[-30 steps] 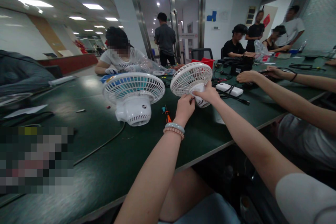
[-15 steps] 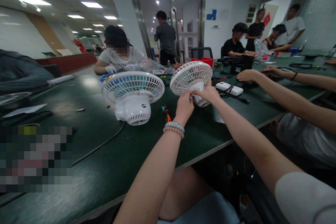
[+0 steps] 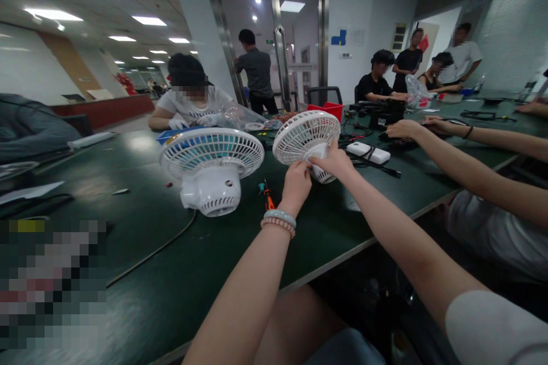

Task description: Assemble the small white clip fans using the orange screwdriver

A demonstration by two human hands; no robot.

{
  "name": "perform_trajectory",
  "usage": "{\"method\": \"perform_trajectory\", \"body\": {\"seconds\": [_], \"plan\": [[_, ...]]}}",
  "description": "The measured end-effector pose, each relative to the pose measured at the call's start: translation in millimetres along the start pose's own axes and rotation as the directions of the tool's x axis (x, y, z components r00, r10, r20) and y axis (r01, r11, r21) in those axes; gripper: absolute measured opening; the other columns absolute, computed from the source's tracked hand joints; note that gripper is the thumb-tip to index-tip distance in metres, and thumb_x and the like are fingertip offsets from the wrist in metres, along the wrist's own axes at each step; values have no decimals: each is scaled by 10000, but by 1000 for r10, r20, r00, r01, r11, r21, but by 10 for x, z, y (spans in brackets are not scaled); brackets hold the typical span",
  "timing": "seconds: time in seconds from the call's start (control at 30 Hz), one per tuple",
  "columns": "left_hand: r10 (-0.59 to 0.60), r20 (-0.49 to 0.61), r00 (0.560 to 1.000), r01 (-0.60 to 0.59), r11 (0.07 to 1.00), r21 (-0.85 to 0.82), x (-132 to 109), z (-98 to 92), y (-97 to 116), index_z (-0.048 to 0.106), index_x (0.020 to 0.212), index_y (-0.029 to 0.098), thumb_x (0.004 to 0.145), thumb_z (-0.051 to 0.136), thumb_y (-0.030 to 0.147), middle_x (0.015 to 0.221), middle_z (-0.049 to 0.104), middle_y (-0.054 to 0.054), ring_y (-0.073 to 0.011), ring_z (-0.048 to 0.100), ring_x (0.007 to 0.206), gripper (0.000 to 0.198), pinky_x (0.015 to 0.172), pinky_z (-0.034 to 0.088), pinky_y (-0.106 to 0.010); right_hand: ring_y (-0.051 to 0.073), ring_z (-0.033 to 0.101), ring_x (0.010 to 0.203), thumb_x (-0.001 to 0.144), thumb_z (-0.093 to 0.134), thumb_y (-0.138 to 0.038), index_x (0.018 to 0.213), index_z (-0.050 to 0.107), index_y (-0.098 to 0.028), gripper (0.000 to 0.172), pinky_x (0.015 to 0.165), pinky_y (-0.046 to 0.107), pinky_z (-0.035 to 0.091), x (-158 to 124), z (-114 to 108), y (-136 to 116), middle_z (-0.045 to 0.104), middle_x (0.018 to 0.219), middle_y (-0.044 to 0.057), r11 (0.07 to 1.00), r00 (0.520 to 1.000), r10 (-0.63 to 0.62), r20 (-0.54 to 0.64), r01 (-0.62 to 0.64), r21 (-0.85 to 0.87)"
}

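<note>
small white fan (image 3: 306, 137) at frame centre sits gripped in our right hand (image 3: 338, 161) by its motor housing, steadied while our left hand (image 3: 296, 178) pinches its rear.

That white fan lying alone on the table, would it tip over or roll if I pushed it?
The fan rests on its small motor housing with the wide grille up, so it would probably wobble or tip. It looks like hollow plastic, likely light. The dark cord beside it seems attached and might tug back.
</note>
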State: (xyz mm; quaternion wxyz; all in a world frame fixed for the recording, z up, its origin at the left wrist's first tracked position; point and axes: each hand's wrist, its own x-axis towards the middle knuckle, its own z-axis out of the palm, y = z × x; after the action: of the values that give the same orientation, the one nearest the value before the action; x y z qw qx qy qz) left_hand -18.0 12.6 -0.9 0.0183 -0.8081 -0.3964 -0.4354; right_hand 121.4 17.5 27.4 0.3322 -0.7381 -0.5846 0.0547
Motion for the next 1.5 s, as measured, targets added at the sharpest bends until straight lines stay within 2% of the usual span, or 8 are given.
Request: {"method": "perform_trajectory", "body": {"seconds": [0.27,0.43,0.5,0.63,1.03,1.23,1.43,1.5], "plan": [[-28,25,999,27,999,30,-5,-26,31,576,875,154,750,431,47,908,595,-77,-177,546,877,219,841,444,-318,350,438,1039,677,561,-451,1076,452,-104,540,822,458,387,-77,4,-69,458,1109,204,981,951,-193,-242,179,-78],[-45,41,998,43,997,59,-8,-33,40,578,874,152,748,441,54,908,602,-80,-181,552,869,210,835,444,-323,258,464,912,691,489,-223,849,546,-145,186,809,372,373,-29,-18,-59,519,911,116,914,881,-403,-246,398,-73],[-43,45,998,40,997,60,-7,-30,36,577,878,152,747,445,55,911,607,-84,-183,557,867,210,832,444,-322,228,472,859,690,460,-188,769,554,-161,126,787,338,373,-11,-19,-52,525,828,85,874,842,-482,-240,482,-65],[-51,44,998,48,996,79,-3,-8,27,572,887,155,755,450,63,908,614,-88,-194,566,877,202,825,443,-318,203,479,817,682,457,-185,721,563,-167,115,754,303,366,9,-9,-39,534,777,62,845,809,-525,-264,532,-53],[-159,34,987,156,984,85,2,23,-22,549,968,164,808,474,163,909,648,-91,-204,603,846,176,764,455,-309,153,495,685,688,426,-157,741,578,-164,162,655,247,359,40,-10,-21,535,662,17,853,827,-508,-239,522,-8],[-162,73,984,157,985,67,7,25,-17,539,979,169,805,477,155,923,649,-93,-193,613,834,185,756,455,-299,170,497,739,721,448,-196,769,646,-158,206,702,276,369,20,-47,-22,548,717,42,833,825,-553,-120,550,-62],[-206,63,977,204,978,40,-6,23,-24,494,1015,163,790,491,153,874,654,-101,-212,630,799,225,710,459,-306,235,425,934,704,534,-231,829,707,-183,219,805,352,348,-71,-92,-41,521,890,87,696,708,-706,20,699,-164],[-224,64,972,222,974,35,-9,24,-21,482,1029,161,793,491,159,869,658,-104,-213,634,788,237,696,460,-303,252,395,965,694,558,-238,845,703,-178,218,810,377,336,-107,-92,-58,509,946,96,676,696,-716,62,712,-189]]}}
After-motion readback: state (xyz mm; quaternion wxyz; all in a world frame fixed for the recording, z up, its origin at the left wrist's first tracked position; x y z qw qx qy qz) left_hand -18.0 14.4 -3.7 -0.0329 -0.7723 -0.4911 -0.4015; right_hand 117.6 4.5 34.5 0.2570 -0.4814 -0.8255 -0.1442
